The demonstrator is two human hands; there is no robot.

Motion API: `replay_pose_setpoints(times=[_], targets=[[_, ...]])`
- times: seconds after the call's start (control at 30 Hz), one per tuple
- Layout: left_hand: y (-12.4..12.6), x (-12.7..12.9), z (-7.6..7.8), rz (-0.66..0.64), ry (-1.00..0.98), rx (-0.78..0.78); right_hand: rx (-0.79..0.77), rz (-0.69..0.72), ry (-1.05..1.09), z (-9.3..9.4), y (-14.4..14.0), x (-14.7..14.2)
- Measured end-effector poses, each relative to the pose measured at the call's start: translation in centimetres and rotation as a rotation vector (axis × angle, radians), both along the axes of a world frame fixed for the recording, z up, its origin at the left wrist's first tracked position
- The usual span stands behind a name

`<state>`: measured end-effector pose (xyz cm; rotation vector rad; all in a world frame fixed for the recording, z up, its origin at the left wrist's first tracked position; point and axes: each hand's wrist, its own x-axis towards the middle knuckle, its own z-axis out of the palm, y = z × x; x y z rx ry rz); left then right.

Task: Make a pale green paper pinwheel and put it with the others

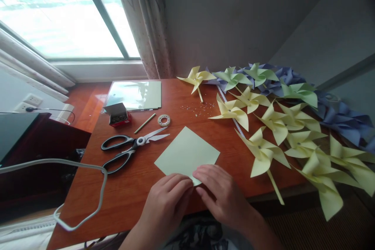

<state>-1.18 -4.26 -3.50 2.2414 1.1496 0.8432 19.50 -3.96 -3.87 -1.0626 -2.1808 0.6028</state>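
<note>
A pale green square of paper (pixel 187 150) lies on the brown table (pixel 123 207), turned so that one corner points toward me. That near corner looks lifted or curled between my hands; the exact shape is partly hidden by fingers. With curled fingers, my left hand (pixel 168 199) grips the corner from the left. On the other side, my right hand (pixel 219 191) pinches the same corner, its fingertips on the paper and the thumb just below. Left of the paper, scissors (pixel 137 144) with black handles lie with their blades apart.
A small box (pixel 118 115) stands open beside a thin green paper stick (pixel 145 123) and a roll of tape (pixel 163 120). Behind them lies a clear packet of paper (pixel 134 94). Several yellow pinwheels (pixel 260 150) spread along the right. A white cable (pixel 104 191) loops at left.
</note>
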Motion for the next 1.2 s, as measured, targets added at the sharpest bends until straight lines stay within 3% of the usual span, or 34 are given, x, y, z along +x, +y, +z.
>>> replay_pose_setpoints(times=[0.2,0.47,0.6,0.73,0.93,1.0,1.1,1.2], targets=[[0.6,0.6,0.0,0.014,0.004,-0.022,-0.023,-0.056,0.014,-1.2,-0.1,-0.2],[0.9,0.3,0.3,0.017,-0.118,-0.169,-0.066,-0.087,0.04,-0.7,0.2,0.4],[0.9,-0.2,0.8,0.061,-0.124,-0.222,0.015,-0.135,-0.037,-0.4,1.1,1.3],[1.2,-1.3,1.4,0.183,-0.169,-0.251,0.051,-0.222,-0.022,-0.6,1.7,2.6],[1.5,-2.4,0.6,0.338,-0.194,-0.259,-0.155,-0.4,0.161,-0.4,1.5,3.0],[1.2,-2.4,0.4,0.359,-0.203,-0.231,-0.186,-0.46,0.199,-0.2,1.4,2.7],[0.4,-1.6,0.9,0.428,-0.171,-0.049,-0.205,-0.523,0.204,-0.2,1.5,2.4],[-1.0,-0.2,1.7,0.342,-0.057,0.17,-0.245,-0.549,0.194,-0.4,1.6,2.3]])
